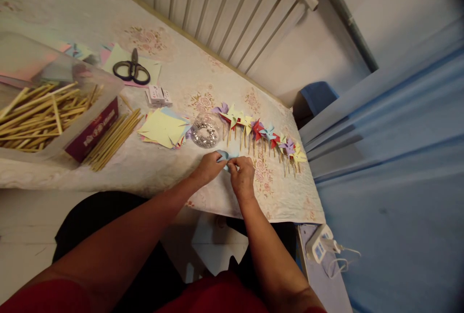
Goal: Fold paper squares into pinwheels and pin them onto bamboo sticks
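Observation:
A light blue piece of paper (pixel 224 154), its corners folded in like a pinwheel, is held just above the near side of the table. My left hand (pixel 209 168) pinches its left side. The fingers of my right hand (pixel 242 174) are closed at its middle and right, where any small part between them is hidden. Just beyond my hands is a round clear dish (pixel 206 130) of small shiny metal pieces. A row of finished paper pinwheels (pixel 268 132) on sticks lies to the right. A stack of cut paper squares (pixel 163 128) sits left of the dish.
On the left stands a clear plastic bin (pixel 54 156) of wooden sticks, with a bundle of sticks (pixel 115 140) beside it. Scissors (pixel 132 69) rest on paper sheets behind small white boxes (pixel 158 95). A power strip (pixel 319 244) is at the lower right, near a blue curtain (pixel 395 197).

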`<state>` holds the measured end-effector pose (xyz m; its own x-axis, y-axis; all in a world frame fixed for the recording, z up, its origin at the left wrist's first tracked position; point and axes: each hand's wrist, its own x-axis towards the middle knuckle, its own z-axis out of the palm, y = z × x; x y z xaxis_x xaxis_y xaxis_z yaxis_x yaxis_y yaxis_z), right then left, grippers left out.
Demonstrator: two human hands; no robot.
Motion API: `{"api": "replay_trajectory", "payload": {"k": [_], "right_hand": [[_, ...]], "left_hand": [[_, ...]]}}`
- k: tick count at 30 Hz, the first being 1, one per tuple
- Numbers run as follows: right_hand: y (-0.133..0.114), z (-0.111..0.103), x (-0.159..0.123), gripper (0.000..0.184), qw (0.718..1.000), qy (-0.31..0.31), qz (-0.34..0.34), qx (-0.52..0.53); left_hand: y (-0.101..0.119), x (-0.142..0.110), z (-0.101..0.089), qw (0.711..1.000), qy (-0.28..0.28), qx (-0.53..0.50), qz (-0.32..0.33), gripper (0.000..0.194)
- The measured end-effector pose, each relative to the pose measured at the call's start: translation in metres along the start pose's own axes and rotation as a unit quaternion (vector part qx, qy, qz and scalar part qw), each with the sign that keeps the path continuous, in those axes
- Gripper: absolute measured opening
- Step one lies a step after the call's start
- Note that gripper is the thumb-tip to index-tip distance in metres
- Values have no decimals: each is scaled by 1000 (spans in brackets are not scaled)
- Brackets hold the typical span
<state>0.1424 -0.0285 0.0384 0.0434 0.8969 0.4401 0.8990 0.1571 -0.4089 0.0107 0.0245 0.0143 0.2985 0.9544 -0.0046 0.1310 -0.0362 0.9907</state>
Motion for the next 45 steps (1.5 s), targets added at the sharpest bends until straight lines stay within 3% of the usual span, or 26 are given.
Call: {"api": "replay_trajectory", "payload": {"k": [4, 6, 10, 12, 16, 18, 22, 24, 28, 30, 32, 35, 37, 39, 43, 45], "right_hand": [[1, 10, -2, 19, 993, 6, 102, 58], [-1, 9, -1, 19, 996, 5, 81, 39], [-6, -1, 2, 19, 999, -20, -30, -33], [-6, -1, 4, 19, 999, -25, -33, -33], [-4, 9, 2, 19, 995, -13, 97, 29], [-3, 11, 1, 19, 991, -12, 128, 43], [-5, 3, 4, 17, 999, -32, 21, -1], [-5, 1, 7, 16, 999, -42, 15, 4], [1, 9, 11, 15, 972, -68, 188, 119], [2, 11, 12, 15, 957, -85, 235, 148], [0, 7, 12, 16, 974, -86, 177, 111], [-5, -4, 14, 16, 997, -77, 24, 16], [-7, -7, 14, 15, 997, -74, -11, -6], [-7, -2, 12, 15, 998, -57, 33, 18], [-2, 13, 7, 15, 963, -46, 226, 137], [0, 15, 6, 15, 959, -56, 235, 148]], "left_hand": [[-2, 0, 1, 1000, 8, 14, -3, 19], [-4, 0, 2, 1000, 0, 8, -2, 15], [-5, 1, 2, 1000, -16, -8, 3, 9], [-4, 1, 1, 1000, -12, 1, 0, 10], [-3, 1, 0, 1000, -5, 18, -8, 13], [-4, 1, 0, 1000, -9, 15, -6, 13], [-7, 2, 0, 1000, -12, 0, -1, 12], [-8, 3, 1, 1000, -8, -2, -2, 12], [-9, 3, 1, 1000, -10, -1, -2, 9], [-9, 3, 0, 1000, -15, 5, -3, 10], [-8, 3, 0, 1000, -21, 2, 0, 10], [-7, 3, -1, 999, -27, -15, 11, 8], [-5, 3, -2, 999, -24, -19, 13, 7], [-4, 2, -2, 1000, -19, -18, 9, 7], [-1, -1, -3, 1000, -10, -1, -7, 12], [0, -1, -3, 1000, -9, 6, -10, 14]]}}
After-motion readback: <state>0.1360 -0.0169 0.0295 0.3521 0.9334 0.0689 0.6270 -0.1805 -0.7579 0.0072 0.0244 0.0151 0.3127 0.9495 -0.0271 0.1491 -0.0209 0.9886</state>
